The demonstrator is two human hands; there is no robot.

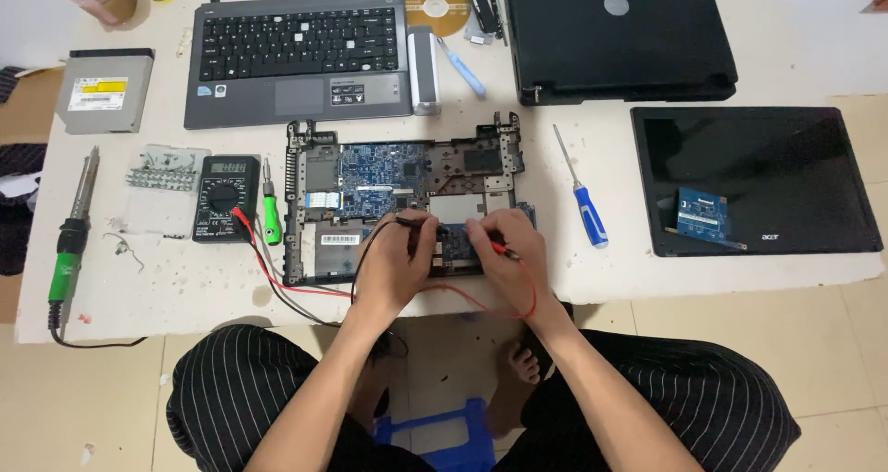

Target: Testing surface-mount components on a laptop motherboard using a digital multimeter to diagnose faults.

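Note:
An opened laptop base with a blue circuit board (384,180) lies on the white table (166,287) in front of me. My left hand (393,259) holds a black multimeter probe against the board's near edge. My right hand (509,250) holds a red probe (504,247) beside it. Red and black leads (277,278) run left to a dark multimeter (226,197).
A green-handled screwdriver (270,215) lies by the meter, a blue-handled screwdriver (583,204) right of the base. A soldering iron (69,241) is at far left, an optical drive (106,91) and keyboard panel (301,55) behind, and a closed black laptop (615,32) and screen panel (754,180) at right.

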